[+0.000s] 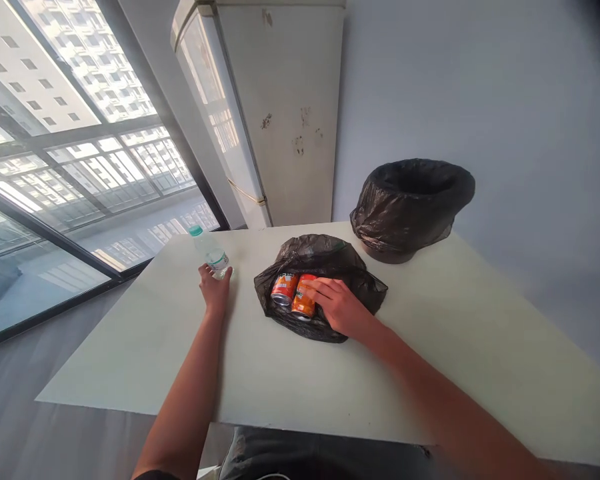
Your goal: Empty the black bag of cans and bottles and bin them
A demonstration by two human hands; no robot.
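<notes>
A black plastic bag lies open on the white table, with two orange drink cans lying side by side on it. My right hand rests on the right-hand can, fingers curled over it. My left hand is wrapped round the base of a clear plastic water bottle with a green cap, which stands slightly tilted to the left of the bag.
A bin lined with a black bag stands at the table's far right, near the grey wall. A white fridge stands behind the table. Large windows fill the left side.
</notes>
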